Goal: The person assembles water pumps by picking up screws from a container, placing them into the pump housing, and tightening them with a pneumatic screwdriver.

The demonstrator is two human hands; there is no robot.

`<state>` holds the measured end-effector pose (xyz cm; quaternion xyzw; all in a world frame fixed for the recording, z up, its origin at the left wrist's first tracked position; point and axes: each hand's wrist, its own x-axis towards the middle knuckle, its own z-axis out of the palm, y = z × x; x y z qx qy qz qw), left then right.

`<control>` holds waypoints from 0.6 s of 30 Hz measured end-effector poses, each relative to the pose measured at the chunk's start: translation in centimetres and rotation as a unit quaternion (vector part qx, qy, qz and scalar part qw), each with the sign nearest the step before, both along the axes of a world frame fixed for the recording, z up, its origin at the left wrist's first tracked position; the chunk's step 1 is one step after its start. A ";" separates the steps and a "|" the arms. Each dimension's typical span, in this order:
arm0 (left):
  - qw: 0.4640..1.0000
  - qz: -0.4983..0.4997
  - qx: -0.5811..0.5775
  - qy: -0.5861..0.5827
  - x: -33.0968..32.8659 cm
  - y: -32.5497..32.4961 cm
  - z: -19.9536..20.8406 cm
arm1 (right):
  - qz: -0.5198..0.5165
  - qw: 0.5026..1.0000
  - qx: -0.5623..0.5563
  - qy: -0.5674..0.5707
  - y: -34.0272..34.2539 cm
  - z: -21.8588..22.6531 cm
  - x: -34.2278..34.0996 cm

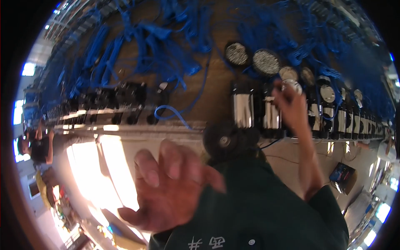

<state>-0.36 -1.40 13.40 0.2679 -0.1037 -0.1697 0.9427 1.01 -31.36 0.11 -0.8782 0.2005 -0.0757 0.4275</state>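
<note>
My left hand (171, 189) is raised in front of my body, palm showing and fingers loosely bent apart, with nothing in it. My right hand (289, 106) reaches over the bench among black cylinders with shiny bands (243, 109). Its fingers are blurred beside a round silver dish (293, 86), and I cannot make out whether they hold anything. Beyond it stand two round dark containers, a smaller one (237, 54) and a larger one (266, 61), both full of small shiny metal pieces. At the bench edge, against my body, is a black round part (225, 141) with a light centre.
Bundles of blue cable (162, 46) lie across the far side of the bench (204, 96). A row of black units (129, 96) stands at the left, with a blue cable loop beside it. A person (37, 146) is at far left. A dark box (342, 177) sits on the floor at right.
</note>
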 end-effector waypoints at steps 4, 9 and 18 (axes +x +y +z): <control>0.953 -0.176 -0.241 -0.052 0.7 -3.7 4.3 | 0.045 0.987 -0.152 0.013 -10.6 -8.7 8.2; 0.931 -0.207 -0.292 -0.071 1.1 -4.9 3.7 | 0.142 0.947 -0.263 0.118 -14.0 -14.9 14.5; 0.932 -0.205 -0.282 -0.099 1.9 -5.4 3.8 | 0.195 0.913 -0.345 0.095 -12.9 -17.3 16.6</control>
